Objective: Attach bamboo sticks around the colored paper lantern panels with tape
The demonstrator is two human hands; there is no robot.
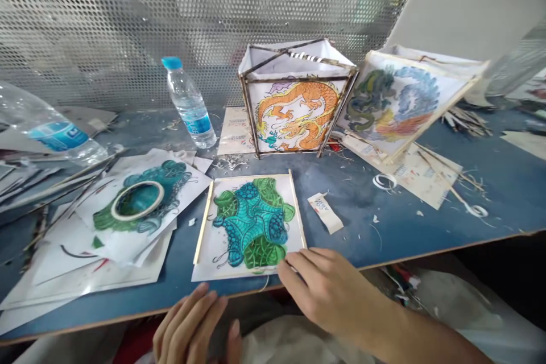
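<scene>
A square sheet of paper (205, 272) with a blue and green patterned drawing lies flat near the table's front edge. Thin wooden sticks run along its sides, among them a left stick (203, 222) and a right stick (297, 210). My right hand (326, 287) is closed at the sheet's lower right corner, its curled fingertips on the paper by the stick's low end. Just below the front edge is my left hand (191, 324), apart from the sheet, thumb spread from the fingers and holding nothing.
A tape roll (137, 201) rests on stacked drawings at left. Two water bottles, one upright (193, 108) and one leaning (55, 131), stand behind. Stick-framed paper lanterns, one with an orange dragon (298, 114), another beside it (396, 102), stand before a perforated metal panel (205, 17).
</scene>
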